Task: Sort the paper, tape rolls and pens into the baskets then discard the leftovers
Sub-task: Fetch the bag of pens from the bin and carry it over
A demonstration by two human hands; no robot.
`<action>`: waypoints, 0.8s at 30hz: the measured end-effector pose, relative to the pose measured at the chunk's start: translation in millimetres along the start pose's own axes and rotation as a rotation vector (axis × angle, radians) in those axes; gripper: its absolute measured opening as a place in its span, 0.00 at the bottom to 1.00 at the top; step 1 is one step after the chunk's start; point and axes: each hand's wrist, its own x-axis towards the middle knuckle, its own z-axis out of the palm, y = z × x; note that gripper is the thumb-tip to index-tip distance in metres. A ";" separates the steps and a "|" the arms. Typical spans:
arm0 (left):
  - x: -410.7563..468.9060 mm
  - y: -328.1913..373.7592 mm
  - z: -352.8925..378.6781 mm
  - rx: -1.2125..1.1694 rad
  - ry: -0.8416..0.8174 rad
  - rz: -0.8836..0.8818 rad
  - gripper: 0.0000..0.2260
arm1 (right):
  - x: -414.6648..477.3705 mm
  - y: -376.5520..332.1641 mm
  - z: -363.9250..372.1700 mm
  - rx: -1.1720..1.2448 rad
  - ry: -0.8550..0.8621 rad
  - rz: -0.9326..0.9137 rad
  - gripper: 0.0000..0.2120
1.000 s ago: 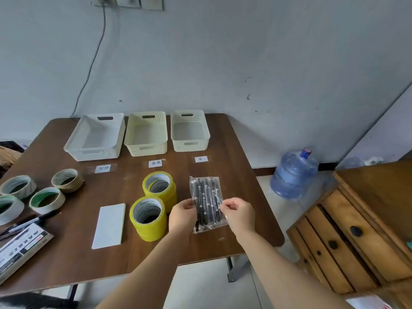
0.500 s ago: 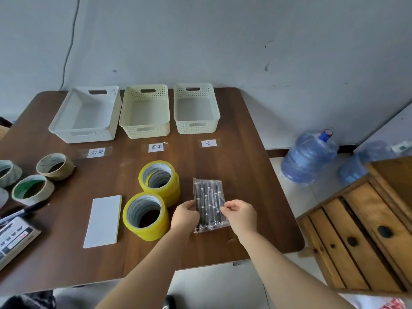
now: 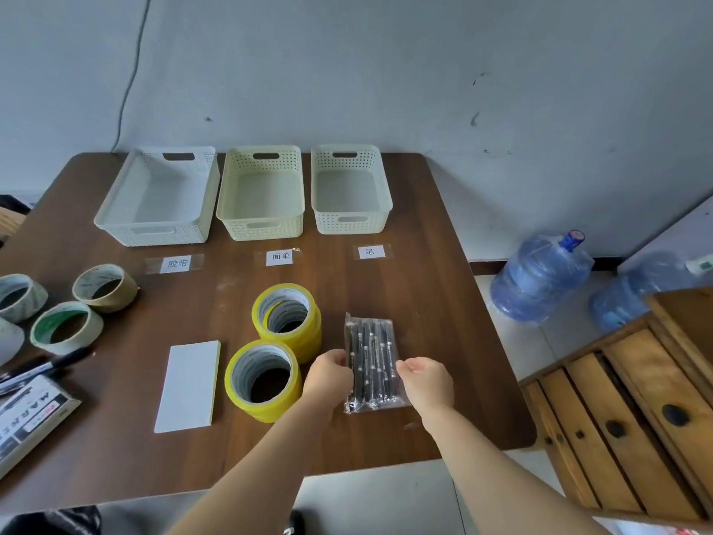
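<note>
A clear plastic pack of black pens (image 3: 372, 361) lies on the brown table (image 3: 428, 287) near its front right. My left hand (image 3: 328, 378) pinches the pack's left edge and my right hand (image 3: 428, 382) pinches its right edge. Two stacks of yellow tape rolls (image 3: 287, 320) (image 3: 264, 380) stand just left of my left hand. A white paper pad (image 3: 189, 384) lies flat further left. Three empty baskets stand at the back: a white one (image 3: 115, 210), a cream one (image 3: 223, 210) and a small white one (image 3: 386, 202).
Small labels (image 3: 281, 256) lie in front of each basket. Several used tape rolls (image 3: 104, 287) (image 3: 65, 328), loose markers (image 3: 46, 366) and a printed box (image 3: 27, 418) sit at the left. Water bottles (image 3: 540, 276) stand on the floor; a wooden drawer cabinet (image 3: 636, 418) is at the right.
The view has shifted, so the table now sits higher and larger in frame. Both hands stay pinched on the pen pack at the same spot on the table.
</note>
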 end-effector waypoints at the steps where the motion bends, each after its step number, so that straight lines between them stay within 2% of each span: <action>1: -2.9 6.4 -2.6 -0.002 0.005 0.022 0.16 | -0.8 -6.6 -1.8 0.004 0.006 -0.009 0.14; 5: -15.7 35.1 -17.6 -0.116 0.045 0.085 0.23 | -3.5 -41.2 -9.1 0.069 0.022 -0.062 0.11; 12: -40.6 81.1 -58.8 -0.314 0.154 0.197 0.15 | -16.6 -110.5 -18.1 0.176 -0.001 -0.183 0.13; 16: -62.5 96.4 -92.0 -0.361 0.240 0.282 0.07 | -29.4 -145.5 -23.3 0.236 -0.038 -0.249 0.12; 24: -103.1 106.3 -147.9 -0.512 0.351 0.344 0.05 | -66.0 -203.5 -35.1 0.388 -0.099 -0.402 0.05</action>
